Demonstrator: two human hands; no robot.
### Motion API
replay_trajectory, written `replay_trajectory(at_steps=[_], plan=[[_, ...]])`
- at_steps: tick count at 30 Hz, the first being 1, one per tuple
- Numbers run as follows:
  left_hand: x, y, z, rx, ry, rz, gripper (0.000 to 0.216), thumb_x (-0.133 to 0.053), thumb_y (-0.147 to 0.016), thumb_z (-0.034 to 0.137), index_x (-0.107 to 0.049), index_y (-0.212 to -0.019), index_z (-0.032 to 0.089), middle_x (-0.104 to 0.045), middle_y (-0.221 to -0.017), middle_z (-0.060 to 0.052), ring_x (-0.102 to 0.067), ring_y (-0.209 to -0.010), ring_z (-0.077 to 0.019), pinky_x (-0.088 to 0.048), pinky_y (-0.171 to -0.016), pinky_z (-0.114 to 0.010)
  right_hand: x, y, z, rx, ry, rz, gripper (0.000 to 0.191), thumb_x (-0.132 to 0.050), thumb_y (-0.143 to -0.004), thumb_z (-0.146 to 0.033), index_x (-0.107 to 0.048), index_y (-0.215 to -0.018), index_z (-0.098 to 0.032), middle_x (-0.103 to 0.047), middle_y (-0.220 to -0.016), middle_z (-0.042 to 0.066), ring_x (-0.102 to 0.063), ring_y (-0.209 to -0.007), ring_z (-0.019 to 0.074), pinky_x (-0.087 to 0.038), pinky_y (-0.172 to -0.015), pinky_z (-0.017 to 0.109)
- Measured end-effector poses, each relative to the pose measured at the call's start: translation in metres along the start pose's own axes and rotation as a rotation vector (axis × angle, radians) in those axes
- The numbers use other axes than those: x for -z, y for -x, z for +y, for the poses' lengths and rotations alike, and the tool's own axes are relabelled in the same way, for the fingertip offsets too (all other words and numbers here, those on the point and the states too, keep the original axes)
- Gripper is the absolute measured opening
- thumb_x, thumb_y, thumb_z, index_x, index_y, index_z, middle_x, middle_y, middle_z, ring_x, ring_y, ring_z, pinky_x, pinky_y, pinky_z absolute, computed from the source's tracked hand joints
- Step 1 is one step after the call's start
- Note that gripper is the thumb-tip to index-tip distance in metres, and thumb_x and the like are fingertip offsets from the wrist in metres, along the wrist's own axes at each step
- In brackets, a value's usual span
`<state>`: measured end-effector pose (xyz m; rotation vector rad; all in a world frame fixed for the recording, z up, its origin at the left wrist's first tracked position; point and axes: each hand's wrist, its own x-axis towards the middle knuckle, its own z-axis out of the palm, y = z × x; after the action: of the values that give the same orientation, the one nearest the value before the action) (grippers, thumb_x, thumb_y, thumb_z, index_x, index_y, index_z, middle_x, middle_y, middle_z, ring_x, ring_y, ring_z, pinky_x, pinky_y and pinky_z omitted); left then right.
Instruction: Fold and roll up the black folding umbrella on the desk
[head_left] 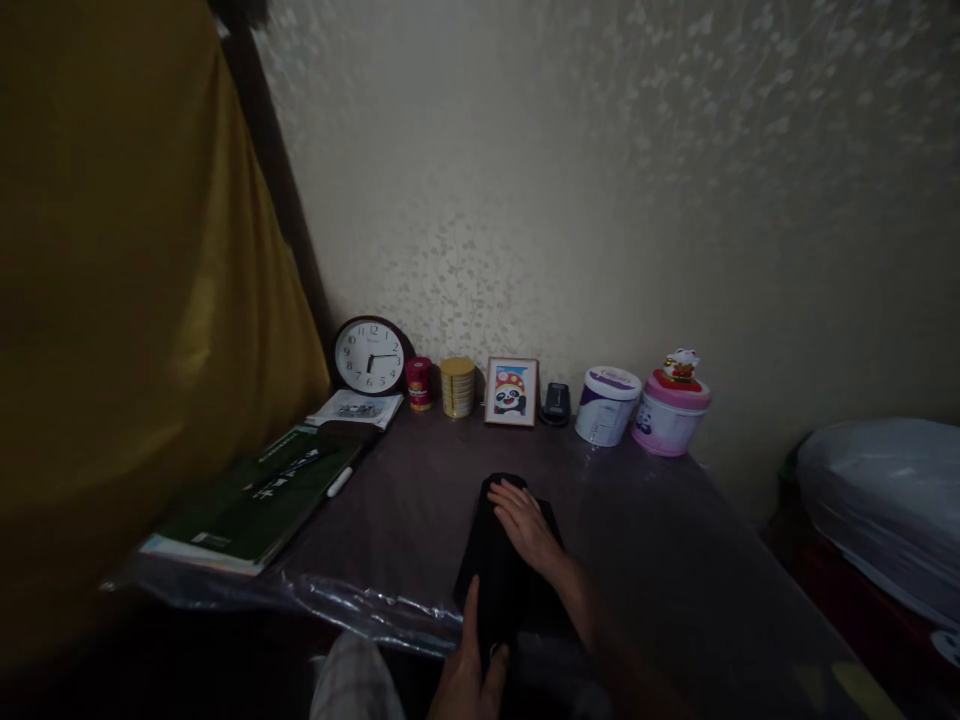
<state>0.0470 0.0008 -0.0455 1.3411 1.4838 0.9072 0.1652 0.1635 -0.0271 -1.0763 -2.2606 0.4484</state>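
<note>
A long black folded fabric bundle point(499, 560) lies on the table near its front edge, pointing away from me. Its shape resembles a folded umbrella, but the dim light hides its exact kind. My right hand point(529, 530) rests flat across its upper part, fingers stretched out. At the near end my left hand point(472, 660) grips the bundle, with the index finger along its left side and the thumb across it. A small pale round spot shows by that thumb. The left hand's other fingers are hidden.
Behind stand a clock point(370, 357), a red can point(418, 384), a yellow-lidded container point(457, 388), a framed panda picture point(511, 392), a black device point(555, 402) and two tubs point(606, 410), one topped by a figurine point(681, 365). Books point(262, 490) and a white pen point(340, 482) lie left.
</note>
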Motion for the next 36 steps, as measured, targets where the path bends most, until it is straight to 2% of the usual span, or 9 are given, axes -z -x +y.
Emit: replay_trajectory(at_steps=[7, 10, 15, 19, 23, 25, 28, 33, 36], plan=[[0.0, 0.002, 0.003, 0.072, 0.002, 0.018, 0.067, -0.036, -0.084, 0.029, -0.001, -0.14, 0.015, -0.038, -0.137, -0.007, -0.038, -0.124, -0.0136, -0.027, -0.102, -0.024, 0.003, -0.039, 0.017, -0.257, 0.198, 0.093, 0.037, -0.039, -0.087, -0.026, -0.049, -0.122, -0.017, -0.041, -0.135, 0.011, -0.031, -0.127, 0.0206, -0.02, -0.105, 0.044], [0.0, 0.001, 0.001, 0.033, 0.017, 0.022, 0.067, -0.034, -0.084, 0.031, -0.001, -0.14, 0.013, -0.038, -0.137, -0.008, -0.038, -0.124, -0.0137, -0.025, -0.103, -0.024, -0.001, -0.022, -0.005, -0.12, 0.162, 0.092, 0.036, -0.039, -0.088, -0.03, -0.052, -0.119, -0.018, -0.043, -0.134, 0.009, -0.031, -0.128, 0.0197, -0.019, -0.106, 0.044], [0.003, 0.0, -0.006, 0.051, -0.002, -0.033, 0.072, -0.036, -0.082, 0.036, 0.0, -0.139, 0.008, -0.03, -0.141, -0.011, -0.034, -0.127, -0.0147, -0.022, -0.105, -0.023, -0.007, 0.029, -0.065, 0.062, -0.022, -0.067, 0.031, -0.034, -0.09, -0.03, -0.064, -0.1, -0.026, -0.064, -0.11, 0.002, -0.042, -0.12, 0.0157, -0.019, -0.106, 0.041], [0.004, 0.001, -0.009, 0.099, -0.01, -0.042, 0.079, -0.041, -0.079, 0.042, -0.005, -0.138, 0.005, -0.028, -0.141, -0.016, -0.027, -0.13, -0.0192, -0.022, -0.105, -0.028, 0.006, 0.061, -0.096, 0.031, -0.321, -0.129, 0.031, -0.034, -0.09, -0.03, -0.064, -0.099, -0.028, -0.067, -0.102, -0.002, -0.053, -0.107, 0.0131, -0.027, -0.103, 0.034], [0.005, 0.004, -0.001, 0.039, 0.057, 0.004, 0.072, -0.038, -0.082, 0.043, -0.004, -0.139, 0.017, -0.032, -0.141, -0.011, -0.041, -0.122, -0.0199, -0.033, -0.1, -0.032, 0.028, 0.071, -0.068, -0.263, -0.49, 0.147, 0.032, -0.039, -0.085, -0.04, -0.064, -0.096, -0.023, -0.066, -0.101, 0.005, -0.059, -0.096, 0.0177, -0.043, -0.088, 0.032], [0.005, 0.006, 0.007, 0.088, 0.09, -0.021, 0.071, -0.035, -0.083, 0.047, 0.002, -0.139, 0.024, -0.039, -0.136, -0.011, -0.061, -0.094, -0.0174, -0.046, -0.083, -0.03, 0.038, 0.072, -0.036, -0.477, -0.451, 0.297, 0.031, -0.044, -0.08, -0.043, -0.063, -0.092, -0.021, -0.067, -0.094, 0.007, -0.061, -0.09, 0.0214, -0.044, -0.086, 0.036], [0.006, 0.01, 0.017, 0.18, 0.123, -0.056, 0.076, -0.033, -0.081, 0.055, 0.009, -0.138, 0.026, -0.051, -0.126, -0.011, -0.063, -0.055, -0.0102, -0.051, -0.06, -0.026, 0.045, 0.074, 0.008, -0.616, -0.47, 0.403, 0.033, -0.05, -0.072, -0.045, -0.062, -0.089, -0.019, -0.066, -0.094, 0.011, -0.061, -0.09, 0.0254, -0.047, -0.079, 0.039], [0.007, 0.013, 0.023, 0.126, 0.117, 0.028, 0.073, -0.037, -0.082, 0.049, -0.003, -0.14, 0.021, -0.051, -0.126, -0.011, -0.065, -0.077, -0.0143, -0.048, -0.08, -0.028, 0.039, 0.075, 0.035, -0.816, -0.702, 0.366, 0.032, -0.055, -0.063, -0.047, -0.061, -0.079, -0.02, -0.065, -0.081, 0.01, -0.063, -0.077, 0.0238, -0.05, -0.061, 0.035], [0.007, 0.014, 0.025, 0.128, 0.123, 0.034, 0.072, -0.039, -0.081, 0.047, -0.004, -0.139, 0.022, -0.046, -0.131, -0.012, -0.065, -0.076, -0.0145, -0.049, -0.079, -0.029, 0.035, 0.071, 0.031, -0.833, -0.715, 0.339, 0.033, -0.054, -0.064, -0.046, -0.061, -0.082, -0.019, -0.063, -0.073, 0.006, -0.061, -0.068, 0.0191, -0.048, -0.056, 0.03]])
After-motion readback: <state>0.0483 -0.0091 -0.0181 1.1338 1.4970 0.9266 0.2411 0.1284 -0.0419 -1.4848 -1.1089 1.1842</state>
